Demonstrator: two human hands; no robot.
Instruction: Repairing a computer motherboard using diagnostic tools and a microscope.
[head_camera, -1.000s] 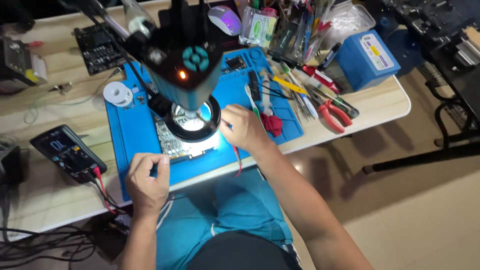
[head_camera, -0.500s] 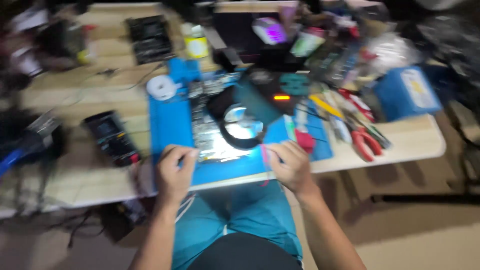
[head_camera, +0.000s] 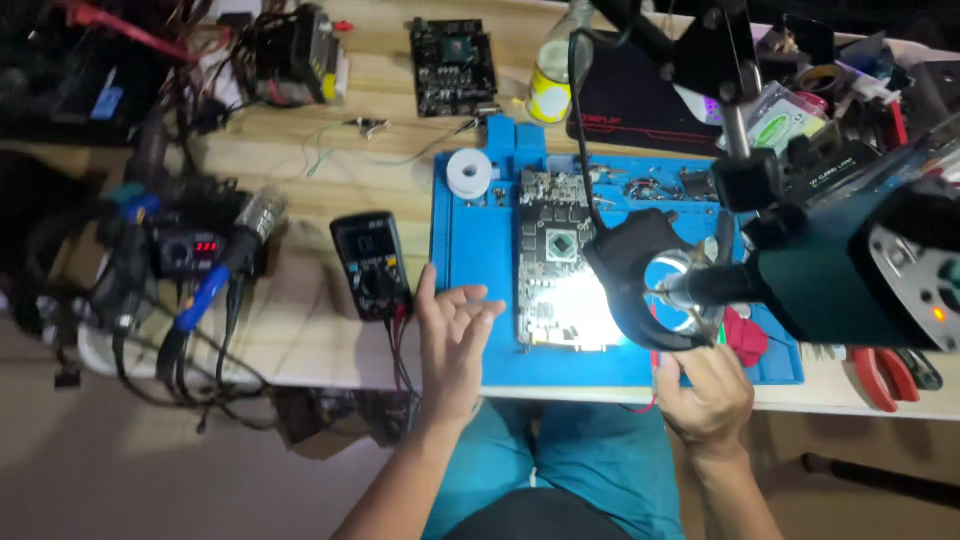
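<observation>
Both hands (head_camera: 452, 340) beside circuit board (head_camera: 553, 262)

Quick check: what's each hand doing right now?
Left hand: open, fingers spread, resting on the blue mat, holding nothing.
Right hand: curled at the mat's front edge by a red wire; grip cannot be told.

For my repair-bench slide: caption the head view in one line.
Left hand rests open on a blue work mat beside a lit circuit board; right hand sits at the mat's near edge.

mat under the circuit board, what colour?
Blue. The mat under the circuit board shows best in the head view, the left hand resting on it.
</observation>
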